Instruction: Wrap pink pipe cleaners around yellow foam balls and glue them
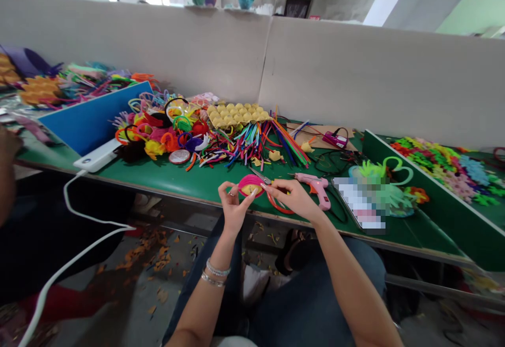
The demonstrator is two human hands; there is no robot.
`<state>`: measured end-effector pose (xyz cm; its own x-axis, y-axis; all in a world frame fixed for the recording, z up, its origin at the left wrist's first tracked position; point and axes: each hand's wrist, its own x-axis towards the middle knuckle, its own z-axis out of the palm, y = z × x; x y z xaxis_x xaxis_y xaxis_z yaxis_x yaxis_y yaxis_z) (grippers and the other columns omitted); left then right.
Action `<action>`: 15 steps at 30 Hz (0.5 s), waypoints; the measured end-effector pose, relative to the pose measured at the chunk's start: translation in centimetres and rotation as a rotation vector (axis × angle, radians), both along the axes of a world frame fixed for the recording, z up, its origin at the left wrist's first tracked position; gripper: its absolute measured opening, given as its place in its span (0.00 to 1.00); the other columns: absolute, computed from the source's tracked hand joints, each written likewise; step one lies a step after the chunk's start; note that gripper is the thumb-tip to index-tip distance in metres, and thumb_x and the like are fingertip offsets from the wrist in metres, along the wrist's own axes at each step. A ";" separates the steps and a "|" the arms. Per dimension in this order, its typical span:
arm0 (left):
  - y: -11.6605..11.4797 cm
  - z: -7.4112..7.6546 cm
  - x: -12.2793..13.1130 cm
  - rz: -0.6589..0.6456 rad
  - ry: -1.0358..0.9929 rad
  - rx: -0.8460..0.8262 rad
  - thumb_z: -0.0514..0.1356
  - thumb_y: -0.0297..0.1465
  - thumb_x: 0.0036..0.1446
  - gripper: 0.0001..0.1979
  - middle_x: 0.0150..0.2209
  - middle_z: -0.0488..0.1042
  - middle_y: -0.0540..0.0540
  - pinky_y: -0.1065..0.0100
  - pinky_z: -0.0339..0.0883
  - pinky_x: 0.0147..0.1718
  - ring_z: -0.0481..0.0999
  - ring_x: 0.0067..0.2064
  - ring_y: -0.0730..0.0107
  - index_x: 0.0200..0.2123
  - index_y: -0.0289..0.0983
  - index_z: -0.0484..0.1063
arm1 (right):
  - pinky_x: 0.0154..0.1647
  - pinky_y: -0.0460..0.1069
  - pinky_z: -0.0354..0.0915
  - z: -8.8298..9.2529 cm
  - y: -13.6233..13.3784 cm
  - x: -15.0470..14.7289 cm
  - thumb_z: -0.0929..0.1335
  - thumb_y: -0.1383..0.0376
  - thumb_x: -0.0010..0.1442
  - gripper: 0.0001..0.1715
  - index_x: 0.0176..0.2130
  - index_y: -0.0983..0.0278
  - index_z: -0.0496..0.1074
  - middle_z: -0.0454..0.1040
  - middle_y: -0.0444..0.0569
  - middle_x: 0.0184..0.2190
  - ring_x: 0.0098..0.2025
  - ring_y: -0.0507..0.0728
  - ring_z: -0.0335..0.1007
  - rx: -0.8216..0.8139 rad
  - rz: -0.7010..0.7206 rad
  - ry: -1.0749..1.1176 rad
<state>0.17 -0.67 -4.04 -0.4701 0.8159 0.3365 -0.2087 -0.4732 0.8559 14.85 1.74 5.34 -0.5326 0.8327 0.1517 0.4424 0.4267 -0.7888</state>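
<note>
Just over the table's front edge, a small yellow egg-carton cup with bright pink pipe cleaner wound around its rim is held between both hands. My left hand pinches its left and lower side. From the right, the fingertips of my right hand close on the pink rim. Behind my right fingers lie scissors, with orange-red handles partly hidden by the hand. A pink hot glue gun rests to the right of that hand.
Pipe cleaners and a yellow egg tray lie behind my hands. Colourful pipe-cleaner pieces pile up left. A phone lies right, before a green divider. A white power strip overhangs the left edge. Another person's arm shows far left.
</note>
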 end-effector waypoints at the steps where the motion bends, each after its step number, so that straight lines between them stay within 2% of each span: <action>1: 0.0 0.1 0.0 -0.011 -0.015 -0.002 0.67 0.39 0.43 0.26 0.29 0.58 0.57 0.73 0.68 0.35 0.69 0.29 0.82 0.38 0.43 0.52 | 0.25 0.45 0.52 0.0 0.0 0.0 0.62 0.49 0.58 0.26 0.20 0.64 0.61 0.58 0.39 0.17 0.23 0.48 0.53 -0.017 0.004 0.014; 7: 0.1 0.5 0.1 -0.039 -0.186 0.011 0.69 0.34 0.39 0.28 0.25 0.57 0.60 0.76 0.67 0.35 0.68 0.27 0.84 0.38 0.42 0.54 | 0.24 0.45 0.54 0.2 -0.2 -0.2 0.62 0.47 0.57 0.26 0.21 0.64 0.63 0.58 0.39 0.16 0.20 0.47 0.54 -0.162 0.054 0.088; 15: 0.0 1.1 0.5 -0.071 -0.289 0.000 0.70 0.32 0.39 0.28 0.25 0.66 0.60 0.75 0.68 0.35 0.73 0.27 0.81 0.37 0.42 0.54 | 0.20 0.44 0.52 0.4 -0.3 -0.6 0.64 0.47 0.55 0.26 0.19 0.64 0.62 0.57 0.38 0.12 0.16 0.46 0.54 -0.267 0.056 0.172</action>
<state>0.63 -0.65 -2.96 -0.4883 0.8501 0.1970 -0.4764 -0.4488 0.7561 14.21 1.47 5.76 -0.5641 0.8254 0.0234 0.2746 0.2142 -0.9374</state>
